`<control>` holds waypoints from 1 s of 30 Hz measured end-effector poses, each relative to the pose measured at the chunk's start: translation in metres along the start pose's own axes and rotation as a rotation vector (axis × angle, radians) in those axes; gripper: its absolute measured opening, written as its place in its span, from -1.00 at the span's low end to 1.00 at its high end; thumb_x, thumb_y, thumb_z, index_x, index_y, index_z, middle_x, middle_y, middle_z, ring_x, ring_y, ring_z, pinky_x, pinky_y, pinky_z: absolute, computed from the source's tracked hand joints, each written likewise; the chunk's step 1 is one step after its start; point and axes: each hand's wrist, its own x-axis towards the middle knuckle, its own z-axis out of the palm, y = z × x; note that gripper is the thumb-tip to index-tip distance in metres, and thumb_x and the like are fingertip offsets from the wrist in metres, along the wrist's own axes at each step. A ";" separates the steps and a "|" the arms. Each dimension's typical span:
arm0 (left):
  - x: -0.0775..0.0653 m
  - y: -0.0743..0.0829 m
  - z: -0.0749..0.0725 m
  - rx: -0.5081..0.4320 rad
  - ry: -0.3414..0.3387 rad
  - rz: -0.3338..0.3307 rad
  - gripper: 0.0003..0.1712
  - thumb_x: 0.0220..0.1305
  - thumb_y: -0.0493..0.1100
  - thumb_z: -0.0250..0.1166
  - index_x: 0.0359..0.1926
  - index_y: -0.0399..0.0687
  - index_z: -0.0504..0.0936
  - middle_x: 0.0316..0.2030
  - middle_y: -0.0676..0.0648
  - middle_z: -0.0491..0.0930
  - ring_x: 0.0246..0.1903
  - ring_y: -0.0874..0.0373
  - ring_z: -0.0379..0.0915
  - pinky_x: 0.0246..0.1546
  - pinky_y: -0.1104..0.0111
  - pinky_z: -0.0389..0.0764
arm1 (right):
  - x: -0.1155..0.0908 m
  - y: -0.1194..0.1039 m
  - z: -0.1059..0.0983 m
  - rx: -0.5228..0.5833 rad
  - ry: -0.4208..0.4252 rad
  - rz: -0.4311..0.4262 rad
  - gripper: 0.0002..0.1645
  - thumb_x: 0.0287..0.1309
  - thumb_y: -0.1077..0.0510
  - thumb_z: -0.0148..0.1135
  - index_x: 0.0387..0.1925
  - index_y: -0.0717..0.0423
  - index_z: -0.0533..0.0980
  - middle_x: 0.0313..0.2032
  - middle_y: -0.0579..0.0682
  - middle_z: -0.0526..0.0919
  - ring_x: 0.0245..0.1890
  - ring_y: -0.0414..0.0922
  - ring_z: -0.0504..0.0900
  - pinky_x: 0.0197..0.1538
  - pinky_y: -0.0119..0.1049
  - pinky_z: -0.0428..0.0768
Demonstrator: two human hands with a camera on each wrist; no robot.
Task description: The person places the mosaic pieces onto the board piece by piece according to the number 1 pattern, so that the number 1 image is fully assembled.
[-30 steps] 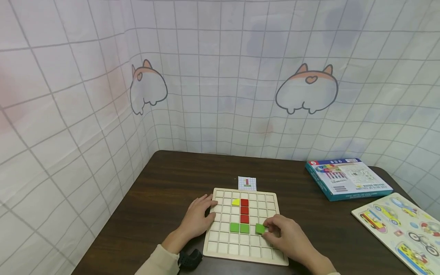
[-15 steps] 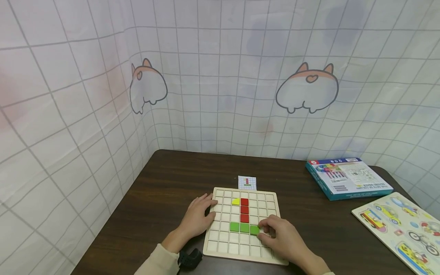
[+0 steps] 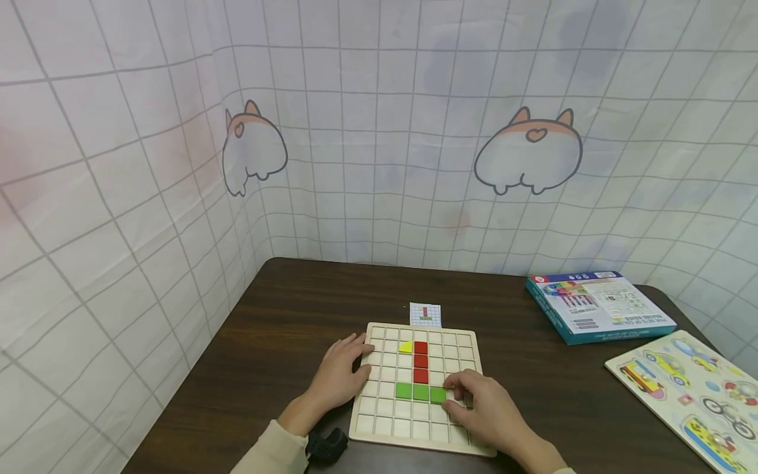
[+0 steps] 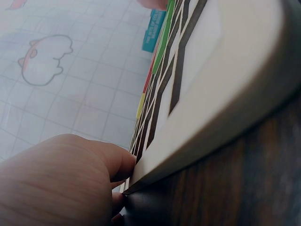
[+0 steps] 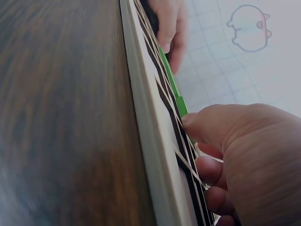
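On the table lies a pale wooden grid board (image 3: 403,428). Three red square tiles (image 3: 420,361) form a column on it, with a yellow rounded tile (image 3: 406,347) left of the top one. Below runs a row of green square tiles (image 3: 412,392). My right hand (image 3: 485,408) pinches the green tile (image 3: 438,395) at the row's right end between thumb and fingers. In the right wrist view this green tile (image 5: 182,106) sits slightly higher than its neighbours. My left hand (image 3: 337,374) rests at the board's left edge, thumb (image 4: 123,162) touching the rim.
A small printed grid card (image 3: 425,315) lies just behind the board. To the right are a flat teal-edged box (image 3: 610,313) and a picture board with vehicles (image 3: 693,401). A black strap (image 3: 328,447) is by the left wrist. Gridded cloth (image 3: 379,164) hangs behind and left.
My right hand has moved left with the green tile, from a gap beside the row to the row's right end. The left hand stays at the board's edge.
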 end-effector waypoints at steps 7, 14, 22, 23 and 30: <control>0.000 0.000 -0.001 0.001 -0.002 0.002 -0.59 0.35 -0.14 0.20 0.19 -0.07 0.58 0.36 -0.17 0.33 0.42 -0.11 0.11 0.44 -0.06 0.01 | 0.001 -0.003 0.002 0.009 0.023 0.001 -0.73 0.04 0.01 0.46 -0.18 -0.18 0.62 -0.49 -0.34 0.41 -0.51 -0.36 0.35 -0.43 -0.47 0.32; 0.000 -0.001 -0.002 0.003 -0.003 0.003 -0.59 0.35 -0.14 0.20 0.19 -0.07 0.58 0.36 -0.17 0.33 0.41 -0.12 0.11 0.44 -0.06 0.02 | 0.003 -0.005 0.005 -0.002 0.055 0.009 -0.76 0.03 0.02 0.47 -0.22 -0.20 0.63 -0.51 -0.35 0.40 -0.51 -0.36 0.33 -0.42 -0.45 0.30; 0.001 -0.001 0.002 0.004 -0.015 0.009 -0.59 0.36 -0.14 0.19 0.20 -0.07 0.58 0.36 -0.17 0.33 0.42 -0.11 0.10 0.44 -0.06 0.02 | -0.001 -0.001 0.004 0.055 0.067 0.019 -0.83 0.08 0.06 0.43 -0.25 -0.19 0.65 -0.51 -0.34 0.42 -0.51 -0.35 0.37 -0.42 -0.47 0.35; 0.002 -0.001 0.003 0.003 -0.018 0.012 -0.59 0.36 -0.14 0.19 0.20 -0.07 0.57 0.36 -0.17 0.33 0.42 -0.11 0.10 0.44 -0.07 0.02 | -0.001 -0.001 0.003 0.067 0.071 0.021 -0.84 0.09 0.07 0.42 -0.25 -0.18 0.65 -0.51 -0.34 0.42 -0.50 -0.34 0.38 -0.42 -0.47 0.36; 0.001 -0.003 0.005 -0.014 -0.033 0.008 -0.59 0.36 -0.15 0.19 0.20 -0.07 0.57 0.37 -0.17 0.31 0.42 -0.12 0.09 0.44 -0.09 0.01 | -0.002 0.005 0.002 0.190 0.076 0.003 -0.86 0.17 0.13 0.36 -0.20 -0.11 0.66 -0.46 -0.28 0.50 -0.51 -0.33 0.39 -0.46 -0.45 0.41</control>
